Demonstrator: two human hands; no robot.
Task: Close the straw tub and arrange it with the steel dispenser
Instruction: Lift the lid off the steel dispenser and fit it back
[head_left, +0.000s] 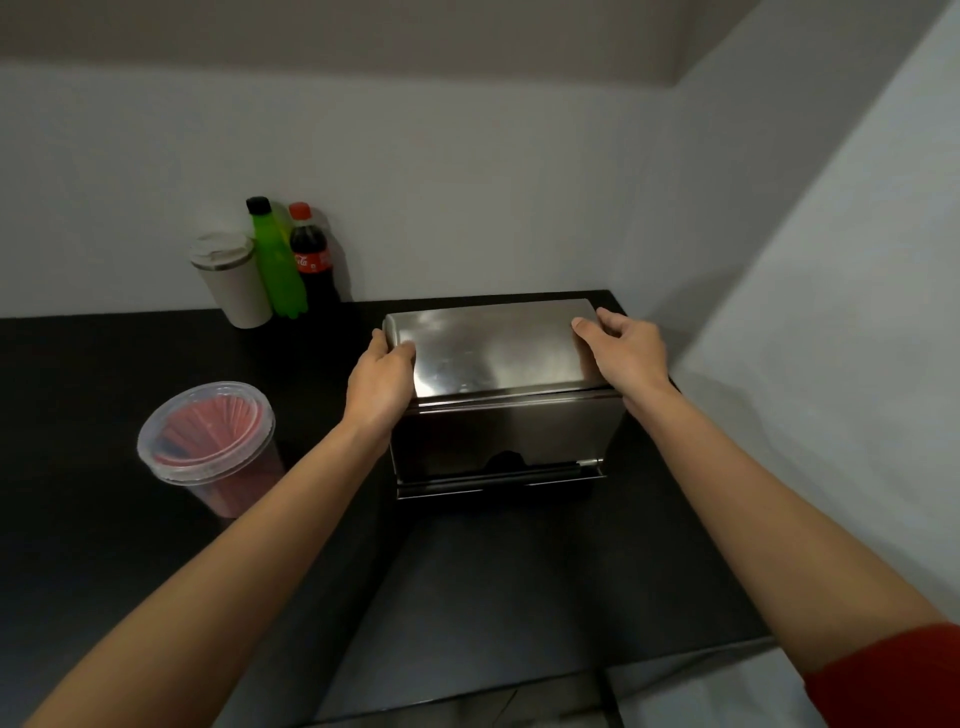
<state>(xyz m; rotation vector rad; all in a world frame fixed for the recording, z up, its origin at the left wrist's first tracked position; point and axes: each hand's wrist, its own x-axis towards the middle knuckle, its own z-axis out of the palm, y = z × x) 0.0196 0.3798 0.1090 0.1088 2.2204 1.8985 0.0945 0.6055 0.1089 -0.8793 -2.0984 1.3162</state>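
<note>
A steel dispenser stands on the black counter near the back right corner, its curved lid down. My left hand grips its left end and my right hand grips its right end, thumbs on the lid. The straw tub, a clear plastic cup full of red straws, stands upright to the left of the dispenser with a clear lid on top. Neither hand touches the tub.
At the back against the wall stand a white lidded tumbler, a green bottle and a cola bottle. White walls close in behind and on the right. The counter's front edge runs lower right.
</note>
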